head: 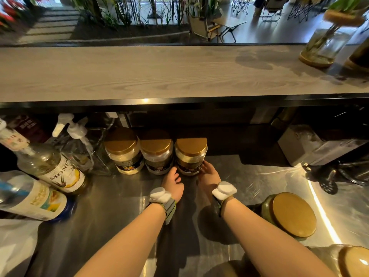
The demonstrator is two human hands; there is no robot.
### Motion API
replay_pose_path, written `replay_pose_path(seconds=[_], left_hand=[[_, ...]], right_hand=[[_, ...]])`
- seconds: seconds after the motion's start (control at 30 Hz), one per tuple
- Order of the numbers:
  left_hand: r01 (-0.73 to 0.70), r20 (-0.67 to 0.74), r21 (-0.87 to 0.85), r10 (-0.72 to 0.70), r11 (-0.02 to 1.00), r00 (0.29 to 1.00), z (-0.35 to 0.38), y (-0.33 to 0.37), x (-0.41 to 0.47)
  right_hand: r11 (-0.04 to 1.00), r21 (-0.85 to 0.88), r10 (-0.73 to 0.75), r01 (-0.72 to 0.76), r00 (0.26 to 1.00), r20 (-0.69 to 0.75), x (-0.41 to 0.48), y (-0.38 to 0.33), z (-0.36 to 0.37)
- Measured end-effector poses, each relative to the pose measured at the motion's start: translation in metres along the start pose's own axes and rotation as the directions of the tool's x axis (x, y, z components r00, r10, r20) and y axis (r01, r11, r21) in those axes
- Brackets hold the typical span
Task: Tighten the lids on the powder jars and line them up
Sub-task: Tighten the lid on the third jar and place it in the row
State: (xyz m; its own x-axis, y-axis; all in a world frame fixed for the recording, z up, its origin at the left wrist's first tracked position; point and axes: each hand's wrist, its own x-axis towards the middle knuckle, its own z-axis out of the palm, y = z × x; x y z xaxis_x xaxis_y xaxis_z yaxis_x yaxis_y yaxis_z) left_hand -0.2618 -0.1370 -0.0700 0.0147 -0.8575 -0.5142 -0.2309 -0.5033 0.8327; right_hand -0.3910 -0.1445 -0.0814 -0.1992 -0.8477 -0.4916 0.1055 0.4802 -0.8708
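1. Two syrup bottles [58, 172] lie tilted at the far left of the steel tabletop [119, 206], with two pump-topped bottles [79, 140] standing just behind them.
2. Three gold-lidded powder jars stand upright in a row under the wooden shelf [159, 70], side by side and touching or nearly so: the left jar [124, 151] with pale powder, the middle jar [157, 153], and the right jar [190, 156] with darker contents.
3. Both hands reach to the right jar. The left hand [173, 183] sits at the jar's lower left, fingers curled and loosely apart, thumb near the gap between the middle and right jars; whether it presses on the jar I cannot tell.
4. The right hand [208, 176] is at the jar's lower right, its fingertips laid against the jar's base and partly hidden behind it, so it looks to be holding the jar from that side.
5. Each wrist wears a band with a white block on top.
6. Two more jars stand nearer the camera on the right, well apart from the row: a greenish jar [291, 214] with a gold lid, just right of the right forearm, and another jar [353, 260] cut off by the bottom right corner.
7. One glass vase [323, 47] of stems stands on the shelf at the far right.
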Motion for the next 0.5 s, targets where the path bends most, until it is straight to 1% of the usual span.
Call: replay_pose_path(seconds=[0.1,0.27,0.5], left_hand=[[0.0,-0.003,-0.009,-0.001,1.0,1.0,-0.0004,0.0032,0.0028],[-0.002,-0.01,-0.013,0.002,1.0,1.0,-0.0005,0.0029,0.0044],[0.007,-0.013,-0.046,-0.008,0.999,1.0,-0.0007,0.0031,0.0073]], right_hand=[[1.0,-0.009,0.003,-0.003,1.0,0.006,0.0034,-0.0001,0.0003],[0.997,-0.079,0.008,-0.006,1.0,0.026,0.0055,-0.0011,-0.0007],[0.996,-0.081,0.033,-0.029,0.999,0.042,0.0045,-0.0044,-0.0014]])
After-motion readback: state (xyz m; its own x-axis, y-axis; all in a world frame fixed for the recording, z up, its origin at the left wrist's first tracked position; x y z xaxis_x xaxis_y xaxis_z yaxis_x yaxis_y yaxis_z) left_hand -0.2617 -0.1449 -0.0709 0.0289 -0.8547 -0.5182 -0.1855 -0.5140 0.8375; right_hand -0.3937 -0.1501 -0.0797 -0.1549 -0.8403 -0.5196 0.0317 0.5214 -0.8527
